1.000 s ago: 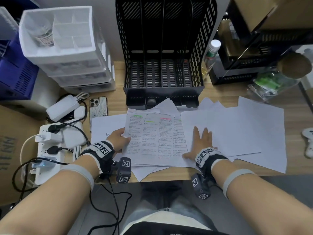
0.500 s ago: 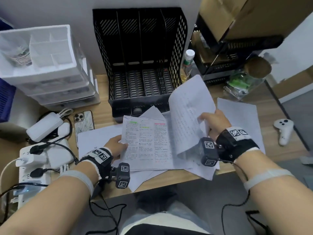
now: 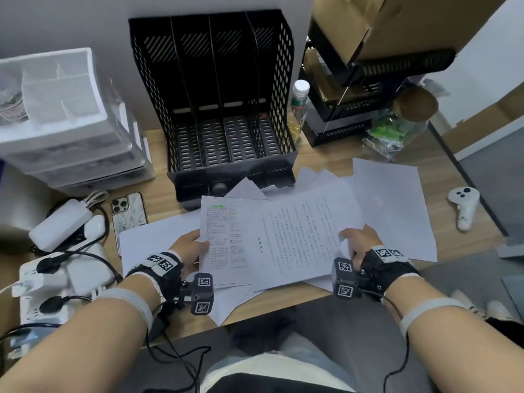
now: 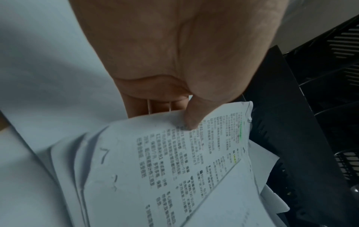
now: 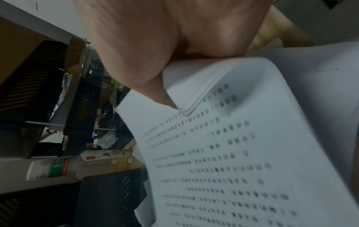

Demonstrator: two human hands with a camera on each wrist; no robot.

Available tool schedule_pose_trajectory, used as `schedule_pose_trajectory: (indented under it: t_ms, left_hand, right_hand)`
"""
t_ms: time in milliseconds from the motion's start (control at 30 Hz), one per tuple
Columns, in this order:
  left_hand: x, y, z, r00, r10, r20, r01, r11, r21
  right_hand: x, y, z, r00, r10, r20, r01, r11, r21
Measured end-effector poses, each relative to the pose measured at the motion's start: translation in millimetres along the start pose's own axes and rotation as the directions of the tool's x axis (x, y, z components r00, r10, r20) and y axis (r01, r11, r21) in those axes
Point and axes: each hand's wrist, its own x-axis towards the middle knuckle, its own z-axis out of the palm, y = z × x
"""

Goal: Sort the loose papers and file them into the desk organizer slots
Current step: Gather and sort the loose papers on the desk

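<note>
black organizer (image 3: 215,114), slots bare, printed papers (image 3: 297,239) in both hands

Both arms are stretched forward; paper is pinched by the left hand (image 3: 189,247) and by the right hand (image 3: 357,241), thumbs on top

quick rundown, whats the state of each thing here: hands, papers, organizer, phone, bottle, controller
left hand: pinches the highlighted stapled sheets at their left edge
right hand: grips the text-only packet, which overlaps the highlighted sheets
loose papers: spread flat on the desk
desk organizer: upright, visible slots empty
phone: lying face down
bottle: upright, capped
white controller: lying on the desk, untouched
</note>
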Motion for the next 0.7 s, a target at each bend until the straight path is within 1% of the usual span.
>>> schedule_pose_trajectory:
  t_ms: [67, 133, 167, 200, 267, 300, 333, 367, 400, 433, 467, 500, 533, 567, 600, 633, 700]
  left_hand:
    - [-2, -1, -2, 0.999, 0.017, -0.028, -0.016, 1.000, 0.021]
    - [-4, -2, -10, 0.997, 0.028, -0.072, -0.026, 0.999, 0.033]
    - [-6, -3, -15, 0.994, 0.038, -0.099, -0.034, 0.999, 0.040]
    - [-3, -6, -22, 0.990, 0.054, -0.130, -0.048, 0.997, 0.056]
    - [4, -12, -40, 0.974, 0.093, -0.207, -0.079, 0.994, 0.077]
    - [9, -16, -51, 0.961, 0.111, -0.251, -0.097, 0.993, 0.070]
    - [14, -19, -61, 0.949, 0.131, -0.288, -0.119, 0.991, 0.059]
    - [20, -23, -73, 0.935, 0.152, -0.320, -0.140, 0.988, 0.059]
    - [27, -27, -85, 0.922, 0.171, -0.348, -0.162, 0.985, 0.056]
    - [35, -31, -96, 0.906, 0.184, -0.380, -0.179, 0.983, 0.050]
    - [40, -34, -108, 0.890, 0.190, -0.415, -0.195, 0.980, 0.029]
    - [46, -37, -120, 0.876, 0.194, -0.441, -0.211, 0.977, 0.009]
    - [49, -40, -128, 0.868, 0.203, -0.454, -0.228, 0.974, -0.001]
    - [50, -41, -136, 0.868, 0.216, -0.448, -0.242, 0.970, -0.001]
    - [37, -34, -133, 0.881, 0.207, -0.426, -0.242, 0.970, -0.028]
    - [18, -26, -127, 0.890, 0.211, -0.403, -0.266, 0.960, -0.086]
    - [-10, -15, -116, 0.906, 0.213, -0.365, -0.296, 0.937, -0.188]
  right_hand:
    - [10, 0, -9, 0.993, -0.042, -0.115, 0.041, 0.999, -0.010]
    - [20, -3, -18, 0.961, -0.124, -0.247, 0.126, 0.992, -0.007]
    - [26, -5, -20, 0.934, -0.170, -0.315, 0.172, 0.985, -0.022]
    - [28, -9, -20, 0.897, -0.200, -0.393, 0.192, 0.980, -0.060]
    - [27, -18, -15, 0.803, -0.250, -0.541, 0.185, 0.967, -0.173]
    - [24, -23, -9, 0.762, -0.294, -0.577, 0.182, 0.952, -0.245]
    - [19, -27, 0, 0.741, -0.361, -0.566, 0.202, 0.924, -0.325]
    - [14, -29, 11, 0.732, -0.442, -0.518, 0.248, 0.882, -0.402]
    - [10, -32, 25, 0.742, -0.514, -0.430, 0.310, 0.833, -0.459]
    - [7, -33, 40, 0.781, -0.552, -0.292, 0.390, 0.797, -0.461]
    - [3, -34, 56, 0.840, -0.530, -0.111, 0.449, 0.796, -0.405]
    - [-4, -35, 72, 0.887, -0.449, 0.105, 0.458, 0.828, -0.324]
    - [-9, -34, 87, 0.886, -0.347, 0.306, 0.428, 0.868, -0.253]
    - [-16, -36, 100, 0.854, -0.261, 0.450, 0.393, 0.890, -0.230]
    - [-21, -39, 111, 0.816, -0.224, 0.533, 0.389, 0.894, -0.221]
    - [-27, -43, 121, 0.789, -0.223, 0.573, 0.402, 0.892, -0.207]
    - [-30, -51, 137, 0.758, -0.253, 0.602, 0.435, 0.883, -0.176]
